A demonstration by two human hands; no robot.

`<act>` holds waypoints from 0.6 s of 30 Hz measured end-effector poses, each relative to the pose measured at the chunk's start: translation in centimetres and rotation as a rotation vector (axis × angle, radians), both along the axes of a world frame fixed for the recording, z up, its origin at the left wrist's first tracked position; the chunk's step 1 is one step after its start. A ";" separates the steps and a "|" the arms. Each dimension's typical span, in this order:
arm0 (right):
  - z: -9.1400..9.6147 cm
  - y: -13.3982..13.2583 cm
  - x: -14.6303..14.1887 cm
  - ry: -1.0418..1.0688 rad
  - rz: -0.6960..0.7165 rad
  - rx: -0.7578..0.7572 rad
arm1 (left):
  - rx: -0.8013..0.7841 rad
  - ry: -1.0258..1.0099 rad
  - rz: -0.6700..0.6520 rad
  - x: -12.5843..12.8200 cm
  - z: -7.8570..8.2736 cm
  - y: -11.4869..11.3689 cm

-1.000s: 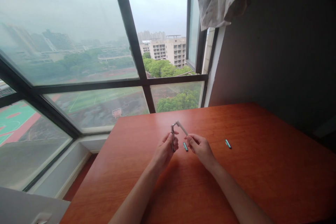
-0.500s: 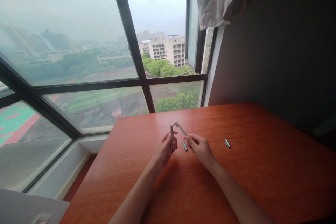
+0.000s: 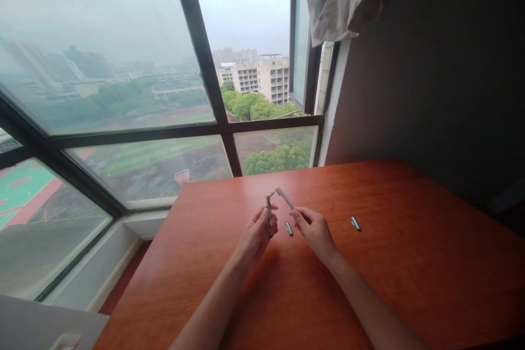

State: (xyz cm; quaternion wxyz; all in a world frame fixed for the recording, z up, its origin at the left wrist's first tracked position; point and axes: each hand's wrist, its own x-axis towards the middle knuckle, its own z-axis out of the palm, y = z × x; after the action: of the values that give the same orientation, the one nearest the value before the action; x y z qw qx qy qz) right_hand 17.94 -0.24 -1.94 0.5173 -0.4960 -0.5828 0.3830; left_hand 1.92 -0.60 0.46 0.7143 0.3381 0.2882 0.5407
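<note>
In front of me, my left hand [image 3: 259, 227] is closed around an upright razor handle [image 3: 269, 203] with a shiny metal neck bent to the right. My right hand [image 3: 312, 228] pinches a slim pale stick that looks like a toothbrush [image 3: 285, 198], its far end pointing up and left. A small gap shows between the toothbrush tip and the neck of the razor handle. On the table between my hands lies a small teal and black razor cartridge [image 3: 289, 228]. A second razor cartridge [image 3: 355, 223] lies farther right, apart from both hands.
The reddish-brown wooden table [image 3: 197, 240] extends beneath both forearms. Large windows with dark frames [image 3: 139, 134] stand beyond its far and left edges. A pale cloth [image 3: 342, 0] hangs at the upper right, beside a dark wall [image 3: 422, 76].
My right hand has shifted slightly to the right, and the toothbrush tip has come away from the razor handle's neck. My left hand and both cartridges stay put.
</note>
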 end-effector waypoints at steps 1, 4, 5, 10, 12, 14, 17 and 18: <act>0.0 0.0 0.0 0.015 0.007 -0.009 | 0.001 -0.003 0.001 0.0 0.0 0.0; 0.1 -0.1 -0.2 0.075 0.073 -0.033 | 0.004 -0.004 0.003 0.0 -0.1 0.1; 0.1 -0.2 -0.3 0.090 0.097 -0.036 | 0.003 0.000 0.005 0.0 -0.1 0.1; 0.1 -0.3 -0.4 0.119 0.152 -0.042 | 0.002 0.013 0.005 -0.1 -0.3 0.2; 0.0 -0.2 -0.4 0.122 0.147 -0.043 | 0.008 0.013 0.000 -0.1 -0.3 0.2; 0.0 -0.2 -0.4 0.121 0.124 -0.045 | 0.013 0.011 -0.005 -0.1 -0.3 0.1; 0.0 -0.2 -0.3 0.119 0.118 -0.049 | 0.009 0.017 0.003 0.0 -0.3 0.1; 0.0 -0.2 -0.3 0.118 0.129 -0.047 | 0.007 0.020 0.007 0.0 -0.3 0.1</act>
State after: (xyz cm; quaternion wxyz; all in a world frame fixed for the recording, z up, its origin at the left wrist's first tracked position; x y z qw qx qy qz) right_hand 17.59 -0.40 -1.99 0.5134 -0.4459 -0.5729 0.4576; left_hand 1.88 -0.46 0.14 0.7083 0.3448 0.2949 0.5408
